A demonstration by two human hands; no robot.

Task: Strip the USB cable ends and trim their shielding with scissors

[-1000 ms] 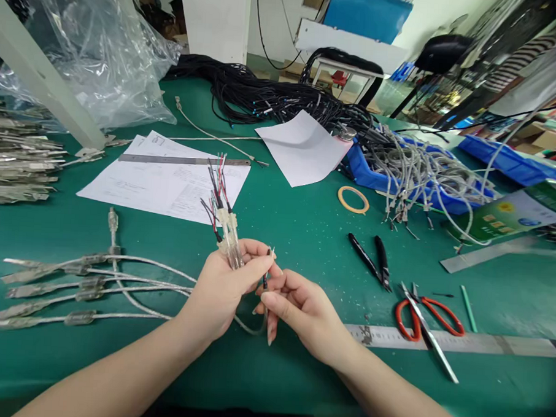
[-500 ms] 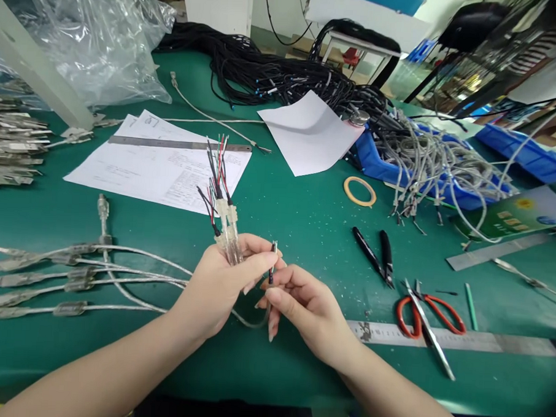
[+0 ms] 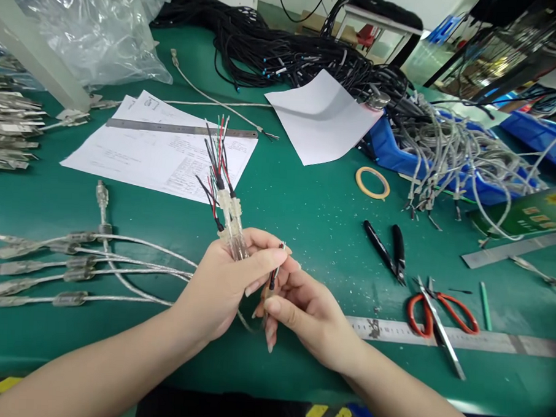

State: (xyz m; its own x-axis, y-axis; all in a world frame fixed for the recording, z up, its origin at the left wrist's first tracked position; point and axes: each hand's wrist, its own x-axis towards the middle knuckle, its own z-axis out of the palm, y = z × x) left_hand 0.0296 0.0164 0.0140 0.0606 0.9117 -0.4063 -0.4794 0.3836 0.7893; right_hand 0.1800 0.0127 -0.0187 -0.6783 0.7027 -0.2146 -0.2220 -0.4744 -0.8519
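Observation:
Near the middle of the bench, my left hand [image 3: 231,277] is closed round several clear-jacketed cables [image 3: 235,228], whose stripped red, black, green and white wire ends fan upward. Its thumb and forefinger also pinch the wire tips of one more cable end [image 3: 273,277]. Directly beside it, my right hand [image 3: 304,308] grips that same cable just below its dark sleeve, between thumb and fingers. The cables' USB plugs [image 3: 8,267] and moulded lumps [image 3: 79,264] trail across the bench on the left. My palm hides part of the bundle.
Red-handled tweezers-like pliers [image 3: 439,317] lie on a steel ruler [image 3: 392,329], with black cutters [image 3: 386,253] above. Farther back are a tape ring [image 3: 372,183], paper sheets [image 3: 137,159], a blue bin [image 3: 391,143] of grey cables and a black cable heap [image 3: 266,48].
The view has shifted slightly, so the bench items appear moved. My right hand sits a little lower on the single cable, and more of its sleeve shows between my hands.

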